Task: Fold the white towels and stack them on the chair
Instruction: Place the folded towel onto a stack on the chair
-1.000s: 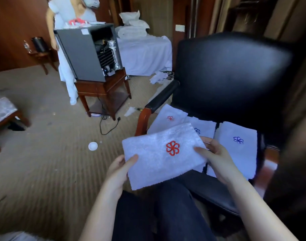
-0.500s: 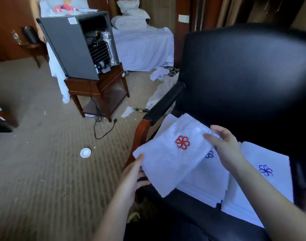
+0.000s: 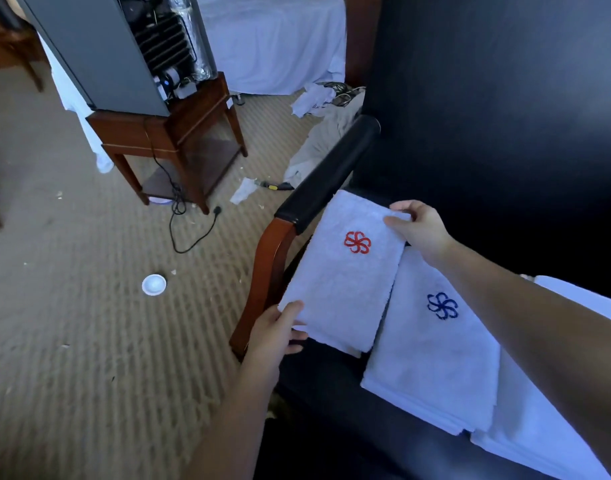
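A folded white towel with a red flower logo (image 3: 345, 282) lies at the left side of the black leather chair's seat (image 3: 332, 386), beside the armrest. My left hand (image 3: 274, 336) pinches its near left corner. My right hand (image 3: 418, 228) grips its far right corner. To its right sits a stack of folded white towels with a blue flower logo (image 3: 432, 344). Another white towel stack (image 3: 539, 441) lies further right, partly hidden by my right forearm.
The padded armrest (image 3: 328, 174) on a wooden post (image 3: 266, 271) borders the towel on the left. On the carpet are a small white lid (image 3: 154, 284), paper scraps and a black cord (image 3: 189, 233). A wooden stand (image 3: 172, 133) carries a grey fridge (image 3: 99, 46).
Both hands carried the red-logo towel away from my lap and set it down on the left of the chair seat. The view moved closer to the chair.
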The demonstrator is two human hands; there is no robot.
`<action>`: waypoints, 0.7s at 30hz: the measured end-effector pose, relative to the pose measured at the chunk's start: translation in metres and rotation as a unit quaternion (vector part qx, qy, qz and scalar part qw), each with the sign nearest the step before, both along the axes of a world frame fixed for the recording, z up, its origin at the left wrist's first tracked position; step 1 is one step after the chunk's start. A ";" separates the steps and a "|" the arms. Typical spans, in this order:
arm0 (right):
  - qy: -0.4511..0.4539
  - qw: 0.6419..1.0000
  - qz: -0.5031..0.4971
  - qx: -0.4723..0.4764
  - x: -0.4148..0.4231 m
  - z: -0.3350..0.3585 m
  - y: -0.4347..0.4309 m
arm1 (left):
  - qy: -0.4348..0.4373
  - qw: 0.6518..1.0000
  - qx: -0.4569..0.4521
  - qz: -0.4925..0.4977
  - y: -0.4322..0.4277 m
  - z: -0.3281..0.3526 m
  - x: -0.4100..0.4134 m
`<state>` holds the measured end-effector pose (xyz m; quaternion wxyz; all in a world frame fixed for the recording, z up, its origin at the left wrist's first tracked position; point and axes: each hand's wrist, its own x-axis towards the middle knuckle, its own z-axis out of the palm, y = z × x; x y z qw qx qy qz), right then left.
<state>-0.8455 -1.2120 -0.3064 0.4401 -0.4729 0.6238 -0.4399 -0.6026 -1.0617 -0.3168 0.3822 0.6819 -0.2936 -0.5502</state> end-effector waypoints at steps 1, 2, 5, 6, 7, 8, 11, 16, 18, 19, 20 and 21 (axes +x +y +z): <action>0.016 1.000 -0.001 -0.005 0.001 -0.003 -0.002 | -0.001 1.000 -0.005 0.001 0.000 -0.004 0.000; 0.029 0.999 -0.003 -0.015 0.002 -0.004 -0.004 | -0.002 1.000 -0.016 0.000 0.000 -0.005 0.000; 0.027 0.997 -0.011 -0.066 0.002 0.002 -0.013 | -0.008 0.998 -0.055 0.000 -0.004 -0.002 -0.003; 0.025 0.997 -0.011 -0.078 0.002 0.004 -0.015 | -0.013 0.998 -0.060 0.004 -0.006 0.000 -0.003; 0.031 0.996 -0.010 -0.081 0.002 0.004 -0.017 | -0.019 0.998 -0.056 0.007 -0.008 0.000 -0.004; 0.045 0.996 -0.008 -0.075 0.002 0.002 -0.017 | -0.024 0.999 -0.045 0.007 -0.010 0.000 -0.004; 0.124 0.992 0.008 -0.036 0.001 -0.007 -0.017 | -0.066 0.998 -0.006 -0.004 -0.011 -0.004 -0.004; 0.344 0.924 0.025 -0.167 0.010 -0.002 -0.010 | -0.325 0.916 -0.234 -0.014 -0.013 0.004 -0.003; 0.387 0.896 0.054 -0.211 0.023 0.002 -0.008 | -0.403 0.832 -0.370 -0.094 -0.025 0.013 -0.013; 0.411 0.886 0.077 -0.201 0.029 0.002 -0.008 | -0.433 0.796 -0.395 -0.152 -0.032 0.013 -0.021; 0.440 0.874 0.106 -0.175 0.035 0.000 -0.008 | -0.462 0.771 -0.380 -0.217 -0.038 0.012 -0.027; 0.468 0.862 0.136 -0.139 0.040 -0.005 -0.007 | -0.490 0.755 -0.333 -0.280 -0.041 0.008 -0.033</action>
